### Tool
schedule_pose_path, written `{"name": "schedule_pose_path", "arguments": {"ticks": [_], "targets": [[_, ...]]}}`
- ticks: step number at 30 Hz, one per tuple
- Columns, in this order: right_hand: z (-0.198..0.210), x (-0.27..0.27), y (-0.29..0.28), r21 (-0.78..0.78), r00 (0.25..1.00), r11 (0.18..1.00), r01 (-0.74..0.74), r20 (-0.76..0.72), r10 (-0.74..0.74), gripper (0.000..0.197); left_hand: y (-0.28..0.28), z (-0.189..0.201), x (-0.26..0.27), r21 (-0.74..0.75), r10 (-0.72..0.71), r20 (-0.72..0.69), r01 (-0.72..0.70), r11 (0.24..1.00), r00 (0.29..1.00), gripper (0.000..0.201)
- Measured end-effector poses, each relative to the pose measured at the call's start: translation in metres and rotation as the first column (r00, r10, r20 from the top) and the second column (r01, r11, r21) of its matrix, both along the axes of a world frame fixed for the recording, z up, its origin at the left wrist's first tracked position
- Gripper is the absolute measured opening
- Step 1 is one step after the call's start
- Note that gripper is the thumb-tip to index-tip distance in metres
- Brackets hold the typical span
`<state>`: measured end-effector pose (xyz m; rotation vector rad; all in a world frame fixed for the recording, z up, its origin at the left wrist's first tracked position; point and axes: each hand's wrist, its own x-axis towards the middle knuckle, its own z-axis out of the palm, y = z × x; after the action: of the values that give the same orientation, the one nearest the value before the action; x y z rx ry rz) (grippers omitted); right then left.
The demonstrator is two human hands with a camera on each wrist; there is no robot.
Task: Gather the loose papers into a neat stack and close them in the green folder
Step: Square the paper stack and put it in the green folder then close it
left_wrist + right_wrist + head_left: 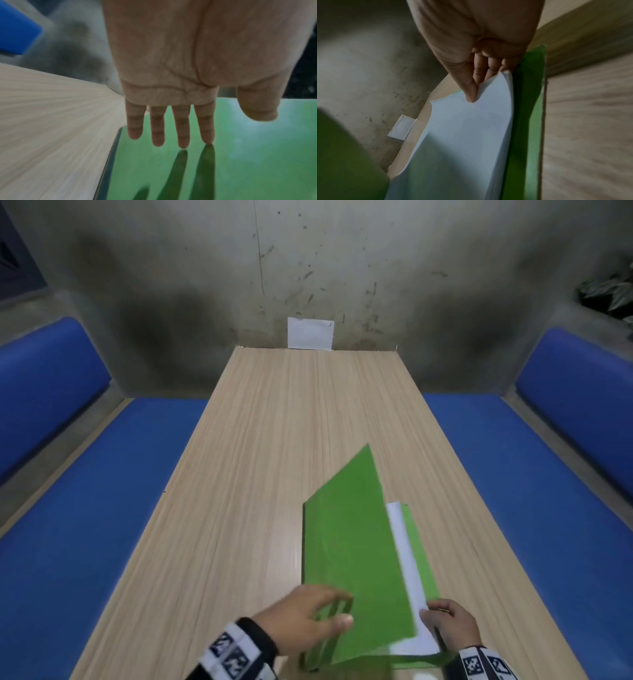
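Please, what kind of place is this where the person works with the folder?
Probably a booth in a canteen or café: a long wooden table stands between two blue padded benches, its far end against a stained concrete wall. A plant sits at the right.

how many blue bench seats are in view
2. One blue bench runs along the left side of the table, the other blue bench along its right side. Each has a blue backrest against the wall. None other shows.

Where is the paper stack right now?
In the head view, the papers lie near-right on the table, inside the half-open folder, their near corner pinched by the right hand.
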<state>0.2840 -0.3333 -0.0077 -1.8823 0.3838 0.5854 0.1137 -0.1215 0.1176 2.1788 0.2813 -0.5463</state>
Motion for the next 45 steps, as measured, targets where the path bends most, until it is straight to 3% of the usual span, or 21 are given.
{"name": "schedule_pose_path", "arguments": {"ticks": [2,4,10,14,16,19,22,24,26,29,36,41,45], "targets": [[0.010,0.002,-0.003,0.016,0.999,0.999,-0.039,-0.019,0.039,0.009,-0.015,-0.022,0.011,0.203,-0.109,-0.103,0.128,0.971,0.989,0.052],[0.016,0.007,-0.008,0.037,0.996,0.996,-0.083,-0.034,0.085,0.022,-0.024,-0.038,0.018,0.310,-0.160,-0.131,0.193,0.931,0.978,0.049],[0.018,0.009,-0.021,0.039,0.982,0.989,-0.143,-0.118,0.147,0.020,-0.028,-0.069,0.027,0.389,-0.227,-0.167,0.276,0.879,0.959,0.045],[0.022,0.012,-0.030,0.057,0.994,0.993,-0.104,-0.039,0.107,0.015,-0.027,-0.081,0.030,0.435,-0.255,-0.170,0.304,0.847,0.952,0.050],[0.019,0.015,-0.033,-0.016,0.998,0.999,-0.043,0.048,0.044,0.014,-0.027,-0.082,0.030,0.427,-0.237,-0.147,0.278,0.861,0.960,0.049],[0.017,0.009,-0.030,-0.173,0.983,0.974,-0.144,0.090,0.161,0.023,-0.024,-0.079,0.026,0.398,-0.116,-0.031,0.119,0.910,0.993,0.047],[0.016,0.000,-0.022,-0.217,0.970,0.951,-0.221,0.053,0.237,0.052,-0.010,-0.081,0.018,0.303,0.233,0.153,-0.270,0.914,0.960,0.054],[0.017,-0.003,-0.015,-0.250,0.958,0.929,-0.273,0.014,0.286,0.059,0.002,-0.088,0.010,0.153,0.476,0.122,-0.491,0.858,0.871,0.058],[0.015,-0.003,-0.007,-0.250,0.950,0.918,-0.307,-0.024,0.311,0.057,0.009,-0.095,0.004,0.005,0.601,-0.033,-0.602,0.799,0.798,0.060],[0.016,-0.005,0.007,-0.201,0.952,0.931,-0.305,-0.031,0.305,0.047,0.017,-0.098,-0.002,-0.075,0.661,-0.137,-0.673,0.736,0.738,0.049],[0.003,-0.020,0.044,-0.108,0.955,0.950,-0.292,0.026,0.296,0.032,0.051,-0.097,-0.025,0.017,0.746,-0.086,-0.747,0.664,0.661,0.046],[-0.004,-0.032,0.060,-0.008,0.978,0.979,-0.206,0.027,0.206,0.018,0.065,-0.099,-0.043,0.044,0.791,-0.074,-0.790,0.611,0.607,0.043],[-0.029,-0.031,0.059,0.039,0.987,0.986,-0.160,0.014,0.160,0.023,0.063,-0.101,-0.047,0.021,0.811,-0.050,-0.811,0.584,0.583,0.042]]}}
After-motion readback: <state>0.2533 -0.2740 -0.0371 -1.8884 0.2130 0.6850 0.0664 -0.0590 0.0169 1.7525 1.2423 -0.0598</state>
